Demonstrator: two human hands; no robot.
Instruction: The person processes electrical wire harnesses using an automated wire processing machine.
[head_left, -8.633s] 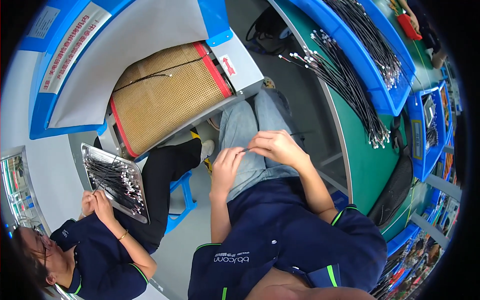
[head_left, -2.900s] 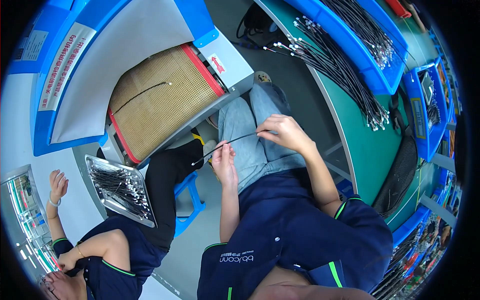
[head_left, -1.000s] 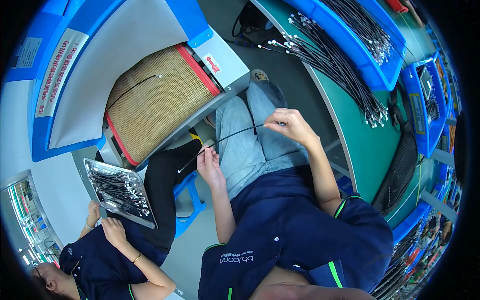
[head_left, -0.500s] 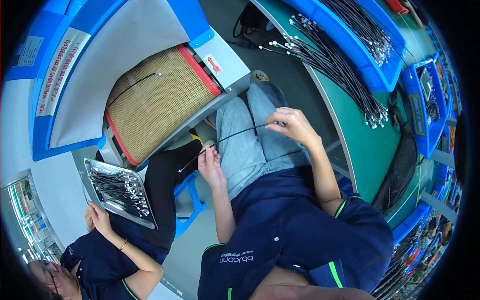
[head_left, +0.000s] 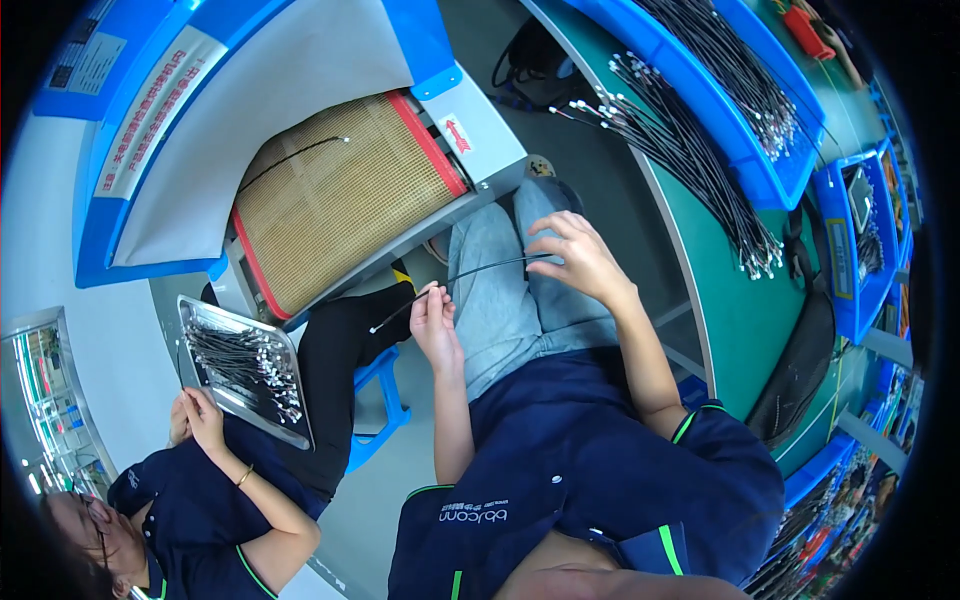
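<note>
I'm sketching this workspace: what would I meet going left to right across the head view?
Metal tray → blue stool → left hand → right hand → black bag.

Single head-worn fisheye view from the left of two paired cameras, looking down at close range on the wearer's left hand (head_left: 437, 325) and right hand (head_left: 578, 262) near centre; shirt (head_left: 585, 460) toward five o'clock, mesh belt (head_left: 345, 205) toward ten, green table (head_left: 745, 335) toward three.
</note>
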